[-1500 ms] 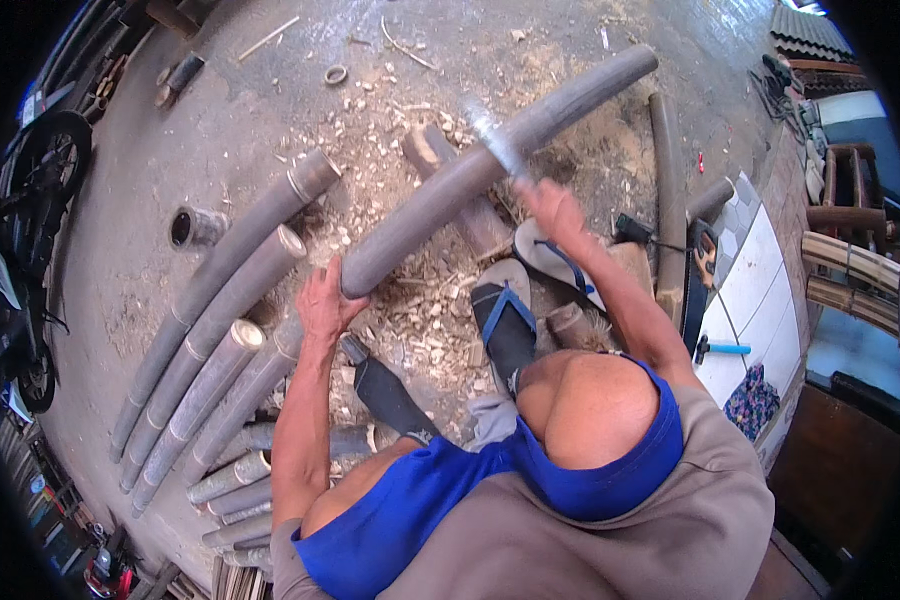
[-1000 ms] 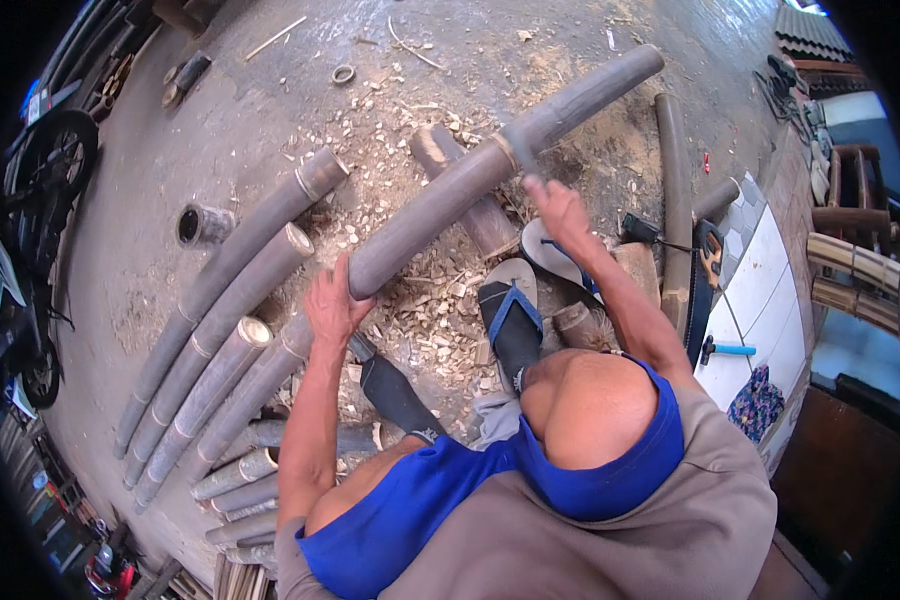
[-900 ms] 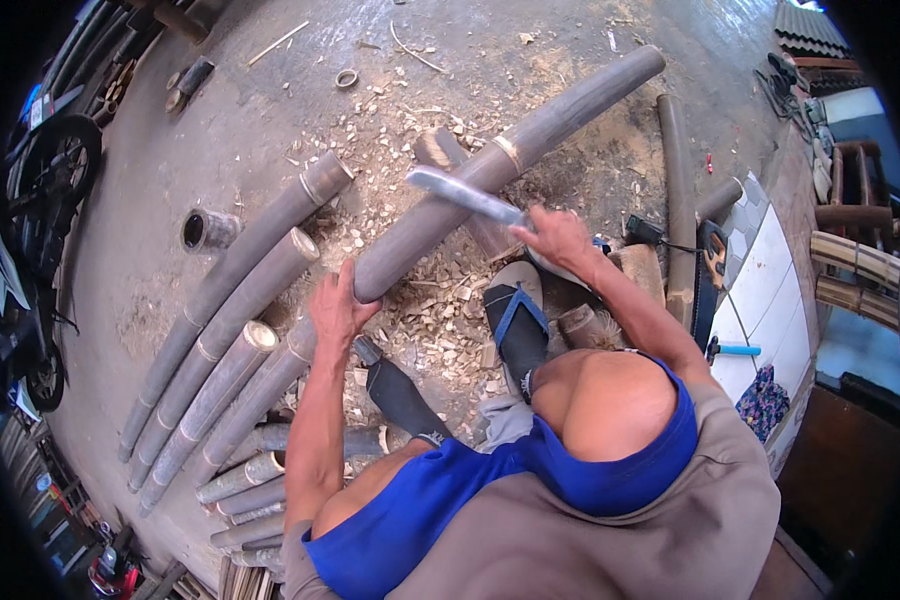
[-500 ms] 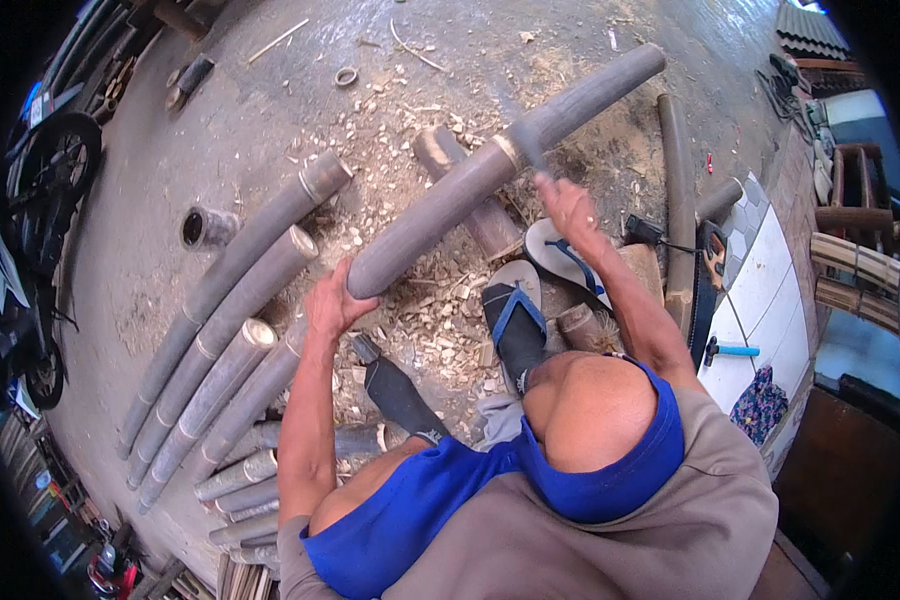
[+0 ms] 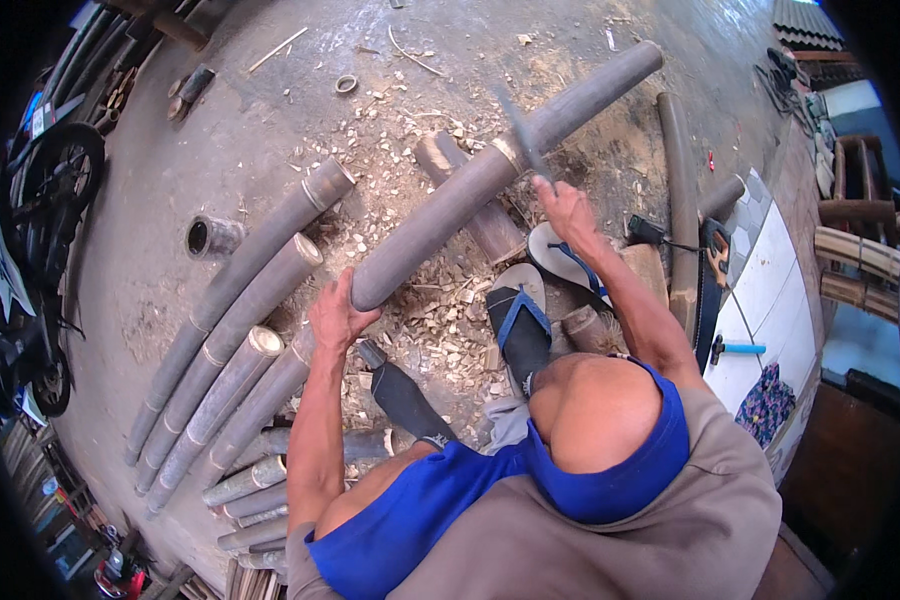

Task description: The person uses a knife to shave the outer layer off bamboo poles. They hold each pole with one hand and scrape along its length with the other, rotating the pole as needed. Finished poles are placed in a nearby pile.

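Observation:
A thick grey-brown bamboo pole [image 5: 435,222] slants from lower left to upper right, resting across a shorter bamboo piece [image 5: 490,228] on the floor. My left hand [image 5: 338,315] grips the pole's near end, fingers wrapped round it. In my right hand [image 5: 570,212] is a long-bladed knife [image 5: 520,130], its blade smeared by motion and lying across the pole just beyond a pale, shaved joint ring [image 5: 507,152]. The handle is mostly hidden in my fist. Whether the edge touches the bamboo I cannot tell.
Wood chips [image 5: 450,315] litter the floor around my sandalled feet. Several bamboo poles [image 5: 235,375] lie at left, with a motorcycle [image 5: 55,270] beyond. To the right are a handsaw [image 5: 712,260], a blue-handled hammer [image 5: 738,347] on white tiles, and another pole [image 5: 678,200].
The knife blade shows a little more clearly than before, still across the pole near the ring. Both hands keep their grips, and the whole view has shifted slightly.

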{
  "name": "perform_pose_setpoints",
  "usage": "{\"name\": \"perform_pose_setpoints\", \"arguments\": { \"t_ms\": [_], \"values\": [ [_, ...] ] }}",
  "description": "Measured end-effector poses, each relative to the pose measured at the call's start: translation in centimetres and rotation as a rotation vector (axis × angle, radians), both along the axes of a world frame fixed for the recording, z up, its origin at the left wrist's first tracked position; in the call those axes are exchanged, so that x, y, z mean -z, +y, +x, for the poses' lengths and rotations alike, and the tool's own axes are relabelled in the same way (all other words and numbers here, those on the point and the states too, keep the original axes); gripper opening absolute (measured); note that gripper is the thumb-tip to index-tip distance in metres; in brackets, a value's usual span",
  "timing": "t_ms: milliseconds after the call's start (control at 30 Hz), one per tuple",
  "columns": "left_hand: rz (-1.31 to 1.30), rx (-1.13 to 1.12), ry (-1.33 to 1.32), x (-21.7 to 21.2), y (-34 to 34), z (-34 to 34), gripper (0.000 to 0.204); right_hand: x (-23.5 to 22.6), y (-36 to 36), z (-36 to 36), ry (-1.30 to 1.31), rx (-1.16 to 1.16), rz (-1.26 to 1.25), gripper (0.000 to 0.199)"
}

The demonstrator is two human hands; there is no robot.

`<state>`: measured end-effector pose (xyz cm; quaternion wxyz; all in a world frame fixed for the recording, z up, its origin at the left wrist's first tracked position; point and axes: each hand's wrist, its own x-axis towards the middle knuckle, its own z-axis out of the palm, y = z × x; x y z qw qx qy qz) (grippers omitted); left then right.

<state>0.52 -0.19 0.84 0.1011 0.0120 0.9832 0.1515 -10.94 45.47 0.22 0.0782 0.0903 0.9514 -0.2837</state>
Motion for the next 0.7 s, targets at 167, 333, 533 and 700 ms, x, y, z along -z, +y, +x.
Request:
{"name": "perform_pose_setpoints", "arguments": {
  "t_ms": [167,333,533,700],
  "values": [
    [0.048,-0.002,-0.102,-0.5,-0.4,-0.6,0.099,1.0,-0.4,2.0,0.033,-0.253,0.169,0.07],
    [-0.117,0.017,0.207,1.0,-0.2,1.9,0.102,-1.3,-2.4,2.5,-0.058,-0.408,0.183,0.072],
    [0.036,0.017,0.053,0.7,-0.7,0.4,0.1,-0.6,-0.1,0.2,-0.014,-0.028,-0.034,0.072],
    [0.024,0.005,-0.001,0.3,-1.0,0.2,0.101,-1.2,-0.1,1.3,-0.003,-0.138,0.087,0.073]
  ]
}}
